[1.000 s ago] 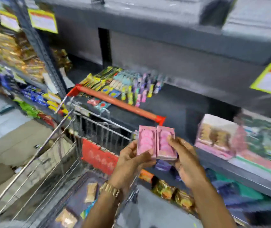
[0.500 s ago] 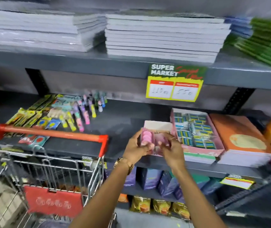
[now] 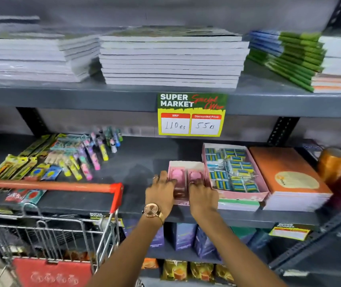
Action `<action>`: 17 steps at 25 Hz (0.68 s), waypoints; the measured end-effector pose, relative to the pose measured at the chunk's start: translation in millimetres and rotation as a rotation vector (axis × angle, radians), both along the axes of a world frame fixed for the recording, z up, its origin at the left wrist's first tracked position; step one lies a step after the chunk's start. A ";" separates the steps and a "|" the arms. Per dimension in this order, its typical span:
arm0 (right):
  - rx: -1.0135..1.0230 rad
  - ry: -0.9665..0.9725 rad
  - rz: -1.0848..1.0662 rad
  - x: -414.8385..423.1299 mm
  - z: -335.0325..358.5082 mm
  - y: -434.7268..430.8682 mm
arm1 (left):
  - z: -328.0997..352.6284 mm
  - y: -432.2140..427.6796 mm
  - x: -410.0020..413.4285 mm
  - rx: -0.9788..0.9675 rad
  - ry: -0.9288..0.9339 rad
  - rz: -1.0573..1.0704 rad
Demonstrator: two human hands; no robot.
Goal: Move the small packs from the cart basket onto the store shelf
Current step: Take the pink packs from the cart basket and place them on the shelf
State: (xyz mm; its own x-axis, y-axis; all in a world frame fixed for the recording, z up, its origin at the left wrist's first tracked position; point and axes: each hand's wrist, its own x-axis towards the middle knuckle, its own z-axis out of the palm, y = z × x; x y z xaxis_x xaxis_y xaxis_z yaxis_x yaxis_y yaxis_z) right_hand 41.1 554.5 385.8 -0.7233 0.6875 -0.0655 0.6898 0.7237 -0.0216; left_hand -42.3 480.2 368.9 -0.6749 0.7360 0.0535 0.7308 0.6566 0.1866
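Note:
Two small pink packs lie side by side in an open pink carton [image 3: 186,164] on the middle grey shelf [image 3: 136,160]. My left hand [image 3: 160,190], with a gold watch at the wrist, grips the left pink pack [image 3: 176,174]. My right hand [image 3: 203,194] grips the right pink pack [image 3: 196,175]. The fingers cover the packs' near halves. The wire cart basket [image 3: 61,230] with its red handle [image 3: 51,186] stands at the lower left; its contents are out of sight.
A pink tray of blue-yellow small boxes [image 3: 230,170] sits right of the carton, then an orange notebook stack [image 3: 289,179]. Pens and erasers [image 3: 66,160] lie left on the shelf. Notebook stacks [image 3: 171,59] fill the shelf above, with a price tag [image 3: 191,114].
Both hands carried the two pink packs from above the cart up and forward, and now hold them down in the pink carton on the shelf. The view swung right toward the shelf.

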 end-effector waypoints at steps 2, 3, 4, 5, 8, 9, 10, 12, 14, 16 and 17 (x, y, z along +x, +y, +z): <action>-0.005 -0.021 -0.002 0.2 -2.8 1.5 | -5.5 -2.6 -2.3 0.011 0.028 -0.012; -0.019 -0.019 -0.007 -0.2 -2.6 0.5 | -6.6 -6.2 -3.1 0.034 0.041 -0.027; -0.036 -0.015 -0.018 -0.3 -0.6 -2.2 | -5.9 -11.7 -3.6 0.064 0.045 -0.053; -0.051 -0.007 -0.033 -0.8 3.3 -5.7 | -3.9 -20.1 -5.1 0.095 0.037 -0.080; -0.026 0.109 -0.011 -5.0 20.4 -27.4 | 6.9 -60.2 -17.4 0.229 0.066 -0.070; -0.024 0.165 0.048 -10.0 26.9 -44.5 | 10.0 -80.2 -23.0 0.280 0.090 -0.025; -0.040 0.218 0.138 -17.6 31.1 -68.1 | 9.0 -104.1 -29.0 0.294 0.097 0.033; -0.119 0.338 0.367 -35.5 31.2 -127.3 | 1.1 -158.5 -38.6 0.283 0.087 0.162; -0.237 0.361 0.591 -58.3 21.8 -189.2 | -11.9 -218.1 -42.3 0.278 0.052 0.311; -0.359 0.258 0.745 -80.8 -0.3 -241.2 | -32.2 -276.7 -40.0 0.274 -0.042 0.472; -0.420 0.210 0.796 -90.7 -13.9 -265.0 | -47.8 -308.0 -36.5 0.270 -0.107 0.569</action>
State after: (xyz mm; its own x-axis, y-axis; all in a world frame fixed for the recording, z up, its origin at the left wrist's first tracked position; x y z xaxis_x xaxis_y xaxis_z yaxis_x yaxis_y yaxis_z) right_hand -49.6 289.5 371.8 -0.9977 -0.0675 -0.0107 -0.0551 0.8873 -0.4580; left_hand -78.8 172.2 321.1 -0.9682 0.2304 0.0973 0.2492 0.8560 0.4528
